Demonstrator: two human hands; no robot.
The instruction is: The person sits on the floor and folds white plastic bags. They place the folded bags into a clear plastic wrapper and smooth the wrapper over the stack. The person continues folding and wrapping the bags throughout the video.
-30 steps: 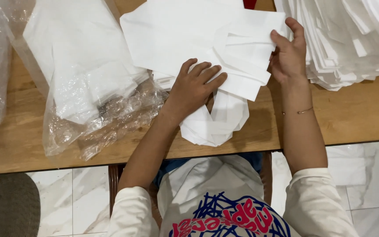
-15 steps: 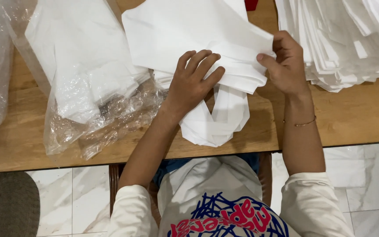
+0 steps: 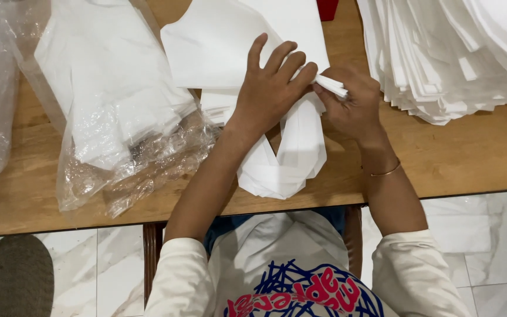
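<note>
A: Head view: where is the folded white fabric bag (image 3: 247, 53)?
B: On the wooden table (image 3: 476, 152), under both hands.
A: Finger state?
B: The left hand (image 3: 271, 91) lies flat, fingers spread, pressing it. The right hand (image 3: 353, 105) pinches its folded edge closed.

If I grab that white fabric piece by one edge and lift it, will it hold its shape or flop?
It will probably flop: the white fabric piece already creases where the right hand pinches its folded edge, and its lower strips sag over the wooden table edge. It looks thin and light. The left hand pressing it flat suggests that it shifts easily.
</note>
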